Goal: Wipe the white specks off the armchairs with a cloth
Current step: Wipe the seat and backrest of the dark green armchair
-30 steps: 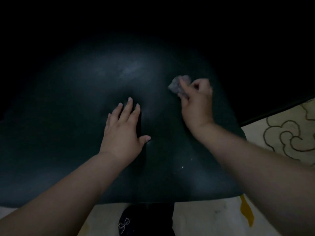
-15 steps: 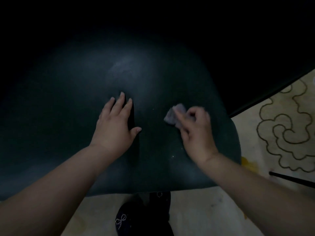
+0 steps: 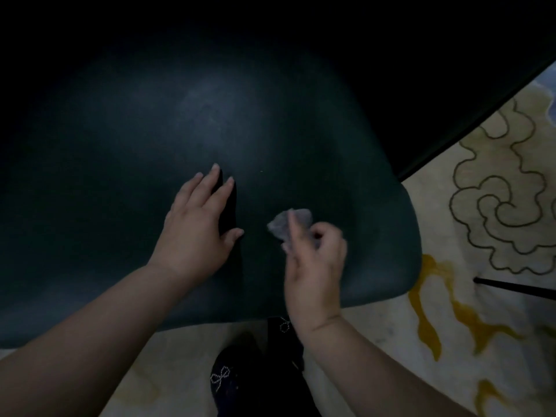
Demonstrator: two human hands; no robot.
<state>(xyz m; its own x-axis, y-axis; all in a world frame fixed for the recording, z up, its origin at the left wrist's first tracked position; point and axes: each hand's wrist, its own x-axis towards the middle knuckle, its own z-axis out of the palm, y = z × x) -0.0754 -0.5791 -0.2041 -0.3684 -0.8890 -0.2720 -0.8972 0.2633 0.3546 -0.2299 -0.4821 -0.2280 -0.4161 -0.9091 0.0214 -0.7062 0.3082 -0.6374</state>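
On the seat: armchair [image 3: 126,182] filled most of the head view, dark green, smooth, dimly lit; person stood at its front edge.
Left hand: left hand [image 3: 198,227] lay flat on the cushion, fingers straight and together, thumb out to the side; grip released, held nothing, looked like bracing.
Right hand: right hand [image 3: 316,260] was over the seat's front right part, fingers curled, grip pinched on the cloth [image 3: 288,225]; motion-blurred.
Cloth: small, grey, crumpled; it stuck out past the fingertips just right of the left thumb. Contact with the seat: could not tell, blur hid it.
Specks: one faint pale dot [image 3: 261,171] showed beyond the cloth, near the left fingertips. A hazy lighter patch sat farther back mid-cushion; dust or glare, could not tell.
Done so far: judging by the surface, the front right area near the cloth looked free of specks, though low light could hide some.
Left to do: the dot, possibly the hazy patch, the unlit far side; task says armchairs, so likely others out of view.
Floor: pale carpet [image 3: 451,311] with dark swirl outlines and yellow marks at right; a dark shoe [image 3: 228,377] with a studded bow below the seat edge.
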